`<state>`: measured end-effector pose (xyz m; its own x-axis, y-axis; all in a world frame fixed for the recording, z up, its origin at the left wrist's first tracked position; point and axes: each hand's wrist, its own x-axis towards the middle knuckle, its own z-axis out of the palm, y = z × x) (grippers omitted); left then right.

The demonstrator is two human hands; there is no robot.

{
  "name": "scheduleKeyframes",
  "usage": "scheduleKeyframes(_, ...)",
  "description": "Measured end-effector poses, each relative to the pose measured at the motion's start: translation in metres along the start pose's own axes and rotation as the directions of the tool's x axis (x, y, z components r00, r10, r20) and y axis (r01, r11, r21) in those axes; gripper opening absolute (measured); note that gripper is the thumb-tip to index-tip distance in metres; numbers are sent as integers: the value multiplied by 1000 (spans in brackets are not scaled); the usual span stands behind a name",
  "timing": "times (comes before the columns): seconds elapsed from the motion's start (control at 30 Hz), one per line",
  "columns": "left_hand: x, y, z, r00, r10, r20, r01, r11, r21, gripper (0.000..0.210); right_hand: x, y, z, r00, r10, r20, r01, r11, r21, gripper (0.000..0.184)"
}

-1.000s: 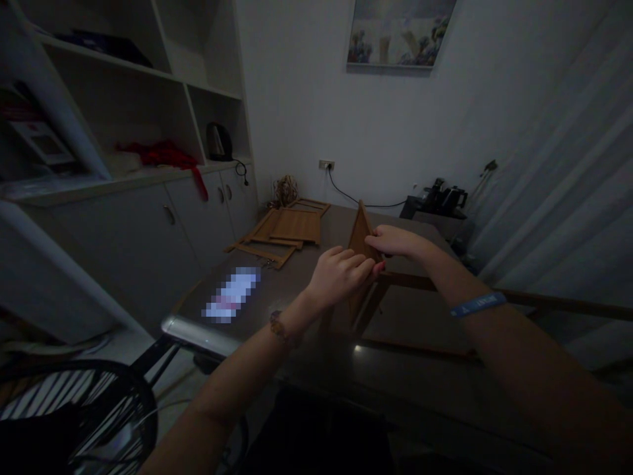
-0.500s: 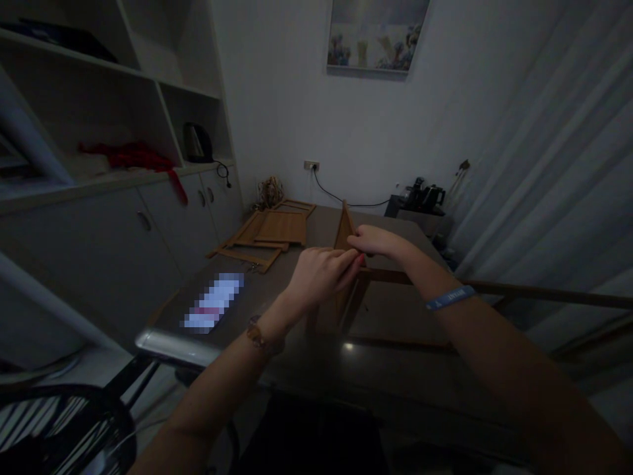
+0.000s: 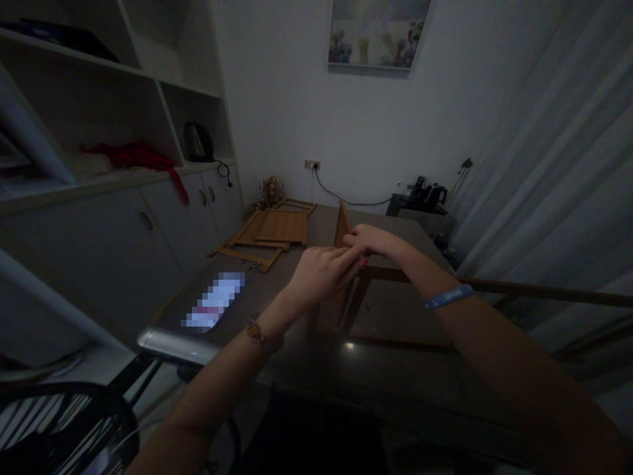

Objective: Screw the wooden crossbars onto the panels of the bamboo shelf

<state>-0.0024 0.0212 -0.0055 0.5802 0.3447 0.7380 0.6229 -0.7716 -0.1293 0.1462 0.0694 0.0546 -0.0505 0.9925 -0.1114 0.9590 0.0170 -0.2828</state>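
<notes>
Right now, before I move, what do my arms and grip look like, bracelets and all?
Both forearms show no sleeves. The left wrist has an amber-toned, beaded-looking bracelet. The right forearm has a blue wristband with pale lettering. The left grip shows a pinkish-red nail; no glove shows on the right grip.

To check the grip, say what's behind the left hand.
Behind the left hand, the upright wooden panel shows above and below; the stretch that the hand covers is hidden.

Dim light falls on a white wall (image 3: 267,99), open shelves (image 3: 173,43) and pale curtains (image 3: 539,171).
</notes>
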Motion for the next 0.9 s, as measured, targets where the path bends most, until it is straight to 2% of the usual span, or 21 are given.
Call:
scheduleKeyframes(0.13,-2,1,2,999,9,-45,-10,1000,-17,34,-1,2,-1,1000,-22,-11,22,1000,-14,29)
scheduleKeyframes(0.37,-9,6,6,989,36,-146,-20,994,106,28,-1,4,1,999,-45,3,45,999,-27,30)
scheduleKeyframes(0.73,-12,5,12,987,70,-143,-52,990,128,29,-3,3,-1,996,-63,70,64,998,-22,32)
scheduleKeyframes(0.9,-10,2,8,986,110,-125,-93,987,131,26,-5,2,-1,994,-71,82,72,997,-5,28)
